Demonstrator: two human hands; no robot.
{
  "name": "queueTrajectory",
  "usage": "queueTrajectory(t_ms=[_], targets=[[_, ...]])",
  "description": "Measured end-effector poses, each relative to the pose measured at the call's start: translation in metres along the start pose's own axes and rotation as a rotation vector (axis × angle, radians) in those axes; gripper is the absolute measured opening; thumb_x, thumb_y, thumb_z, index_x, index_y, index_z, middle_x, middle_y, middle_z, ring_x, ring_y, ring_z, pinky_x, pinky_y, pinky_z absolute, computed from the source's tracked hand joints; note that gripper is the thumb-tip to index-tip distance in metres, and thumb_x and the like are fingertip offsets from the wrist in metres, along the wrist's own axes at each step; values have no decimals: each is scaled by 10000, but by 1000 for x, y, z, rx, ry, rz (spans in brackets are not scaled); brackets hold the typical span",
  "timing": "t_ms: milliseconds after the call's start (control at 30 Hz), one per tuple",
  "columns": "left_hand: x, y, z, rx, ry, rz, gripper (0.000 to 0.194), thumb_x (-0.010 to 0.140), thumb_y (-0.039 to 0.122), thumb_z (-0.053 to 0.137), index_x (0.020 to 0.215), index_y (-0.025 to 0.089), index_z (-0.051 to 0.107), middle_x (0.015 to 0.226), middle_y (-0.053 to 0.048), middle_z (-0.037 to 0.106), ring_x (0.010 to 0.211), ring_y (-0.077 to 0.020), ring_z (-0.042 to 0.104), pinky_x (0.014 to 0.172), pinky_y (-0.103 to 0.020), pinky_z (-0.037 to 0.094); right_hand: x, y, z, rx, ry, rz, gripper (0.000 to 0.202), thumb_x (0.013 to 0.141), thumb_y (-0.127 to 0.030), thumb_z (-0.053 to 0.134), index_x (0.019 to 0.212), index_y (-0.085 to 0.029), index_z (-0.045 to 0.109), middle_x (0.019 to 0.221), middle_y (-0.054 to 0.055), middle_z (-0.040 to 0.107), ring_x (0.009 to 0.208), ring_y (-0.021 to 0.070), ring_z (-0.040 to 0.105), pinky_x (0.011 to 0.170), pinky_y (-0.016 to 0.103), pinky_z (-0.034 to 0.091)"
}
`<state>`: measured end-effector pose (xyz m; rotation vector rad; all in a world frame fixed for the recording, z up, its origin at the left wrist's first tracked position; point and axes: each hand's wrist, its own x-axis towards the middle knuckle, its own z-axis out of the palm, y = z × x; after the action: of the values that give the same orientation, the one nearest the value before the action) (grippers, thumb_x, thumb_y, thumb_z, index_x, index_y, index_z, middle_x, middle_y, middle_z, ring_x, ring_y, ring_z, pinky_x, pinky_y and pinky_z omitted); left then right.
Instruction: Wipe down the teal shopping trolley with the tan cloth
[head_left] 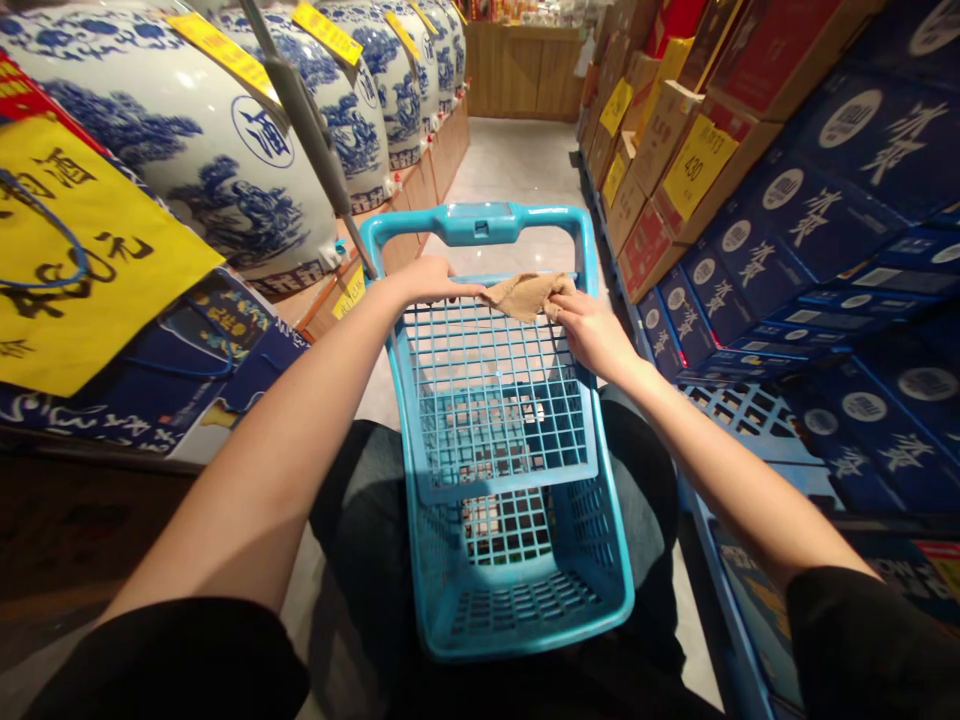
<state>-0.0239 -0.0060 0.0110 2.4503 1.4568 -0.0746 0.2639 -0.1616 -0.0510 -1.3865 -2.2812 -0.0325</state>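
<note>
A blue plastic shopping cart (510,480) with a grid flap stands between my knees, its handle at the far side. A crumpled tan cloth (525,298) lies over the bar at the top of the grid, just below the handle. My right hand (591,328) pinches the cloth's right end between thumb and fingers. At the top left of the grid, my left hand (433,284) is on the bar, with a fingertip at the cloth's left end. Its other fingers are partly hidden behind the bar.
Large blue-and-white jars (255,190) with yellow tags line the left, beside a yellow sign (82,250). A grey pole (304,120) rises left of the handle. Stacked blue boxes (795,215) and brown cartons (660,140) flank the right. A wooden counter (525,70) stands ahead.
</note>
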Motion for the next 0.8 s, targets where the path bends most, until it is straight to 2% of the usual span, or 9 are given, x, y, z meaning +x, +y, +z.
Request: queueTrajectory(t_ms=[67,167,233,367,467,533,667,800], targets=[[-1,2,-3,-28,-31,-28,807,779,924,562,874,161,810,743,-150,695,878,-364,720,794,-409,500,-21,-13,2,-8,-13,41,538,932,16,481,1335,-162,788,1478,142,749,1380,317,695,1236,523,551],[-2,3,-3,-81,-42,-48,781,761,920,580,850,177,804,758,-148,711,831,-356,721,766,-418,499,-50,-36,-1,2,-33,-18,523,969,-18,463,1347,-185,783,1450,112,767,1378,292,702,1193,480,593],[-1,3,-1,-102,-26,-54,738,767,893,595,841,188,804,790,-150,731,828,-348,727,767,-420,505,-56,-43,-7,0,-47,-57,521,1003,-38,429,1370,-185,768,1429,110,773,1398,274,690,1187,465,597],[0,2,0,-102,-5,-56,686,784,868,610,790,203,782,817,-158,747,872,-353,745,767,-414,518,-28,-28,-14,-111,-61,-15,501,1036,-58,372,1333,-137,767,1329,154,793,1385,295,676,1222,517,552],[-1,2,-3,-103,-36,-56,701,785,904,607,731,218,741,771,-150,727,855,-349,741,755,-414,529,0,-10,-11,-253,-23,55,485,1016,-54,397,1358,-92,739,1413,215,751,1491,341,589,1282,611,458],[-1,3,-6,-118,-86,-70,706,787,915,611,703,222,718,764,-148,720,841,-335,736,763,-415,536,5,-6,-6,-314,-7,71,492,1009,-57,415,1402,-77,710,1447,222,733,1525,352,553,1295,629,429],[1,5,-9,-154,-157,-81,671,795,889,617,719,232,729,824,-141,748,891,-322,737,797,-410,532,-20,-27,-1,-372,-39,57,502,1033,-59,383,1423,-54,699,1401,231,755,1476,354,592,1293,606,436],[5,3,-6,-170,-181,-87,674,769,905,616,683,246,732,770,-133,721,798,-319,711,742,-433,509,-58,-60,-9,-421,-170,40,476,1058,-71,390,1405,16,705,1293,280,784,1336,361,686,1293,593,435]])
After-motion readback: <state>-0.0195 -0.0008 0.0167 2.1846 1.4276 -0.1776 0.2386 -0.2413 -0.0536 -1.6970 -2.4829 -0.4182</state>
